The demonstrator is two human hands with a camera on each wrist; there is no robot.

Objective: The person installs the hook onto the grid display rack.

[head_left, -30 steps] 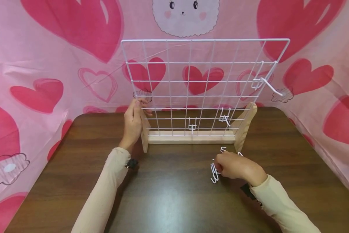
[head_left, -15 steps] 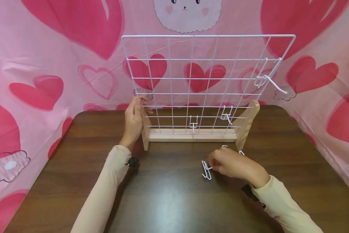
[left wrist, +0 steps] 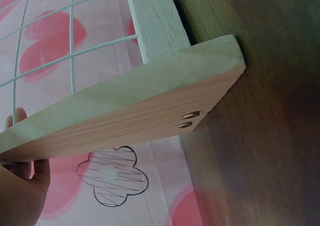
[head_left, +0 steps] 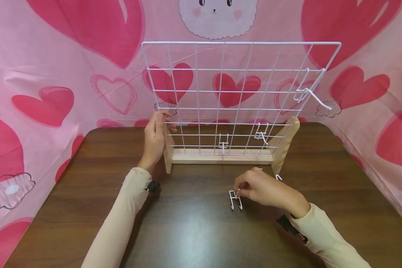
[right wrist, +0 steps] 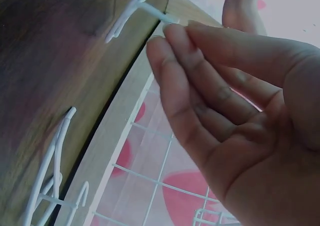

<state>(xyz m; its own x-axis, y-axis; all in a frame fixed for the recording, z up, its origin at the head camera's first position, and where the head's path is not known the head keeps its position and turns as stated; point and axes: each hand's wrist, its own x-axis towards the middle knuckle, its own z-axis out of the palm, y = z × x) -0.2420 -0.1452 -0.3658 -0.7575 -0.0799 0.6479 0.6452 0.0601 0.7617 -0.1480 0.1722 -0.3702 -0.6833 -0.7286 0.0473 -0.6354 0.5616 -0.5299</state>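
A white wire grid [head_left: 207, 91] stands upright in a wooden stand [head_left: 221, 159]. My left hand [head_left: 153, 139] grips the stand's left side piece [left wrist: 150, 98], fingers on both sides of it. Above the tabletop, right of centre, my right hand [head_left: 266, 188] pinches the prong of a white wire hook [head_left: 235, 199]; the right wrist view shows that hook [right wrist: 127, 13] at the fingertips of this hand [right wrist: 235, 95]. Three hooks hang on the grid: one at upper right [head_left: 301, 93], one at lower right [head_left: 260, 134], one at lower middle [head_left: 223, 143].
More white hooks [right wrist: 57, 156] lie on the brown table [head_left: 187, 223] by the stand's right foot, partly behind my right hand in the head view. A pink cloth [head_left: 103, 44] with hearts hangs behind and at both sides.
My right hand has moved left with the pinched hook, and the hook has turned so its two bent ends point toward me. The left hand keeps its hold on the stand.
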